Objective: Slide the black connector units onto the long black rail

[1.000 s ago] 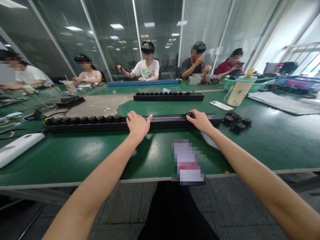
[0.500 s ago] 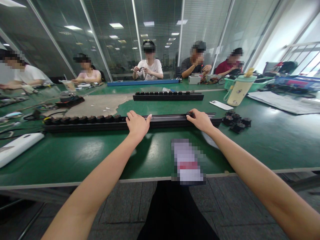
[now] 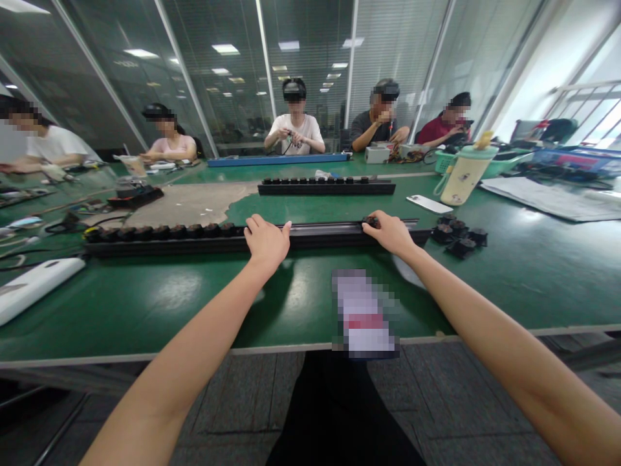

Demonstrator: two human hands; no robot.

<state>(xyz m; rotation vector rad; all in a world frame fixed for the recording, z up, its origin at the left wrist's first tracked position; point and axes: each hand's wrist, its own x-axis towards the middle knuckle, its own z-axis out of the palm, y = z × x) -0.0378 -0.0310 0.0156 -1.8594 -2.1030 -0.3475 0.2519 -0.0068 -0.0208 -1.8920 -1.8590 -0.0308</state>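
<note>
Long black rail (image 3: 339, 237) being steadied on a green bench mat (image 3: 145, 304) by both hands, which are being kept well apart along its length. The left hand (image 3: 266, 244) is being laid across the rail's middle, its fingers (image 3: 255, 226) lightly curled and its thumb lifted; no separate piece is being seen in its hold. The right hand (image 3: 392, 234) is being curved over the rail nearer its right end, its fingers (image 3: 381, 223) bent just beside a small black knob (image 3: 370, 222); whether that knob is being gripped cannot be told. A row of black knobs (image 3: 160, 231) is being carried on the rail's left part. Steadiness is being favoured by this wide, even hand placement. A second black rail (image 3: 326, 188) is being shown beyond, with loose black fittings (image 3: 458, 234) lying near the first rail's right end
</note>
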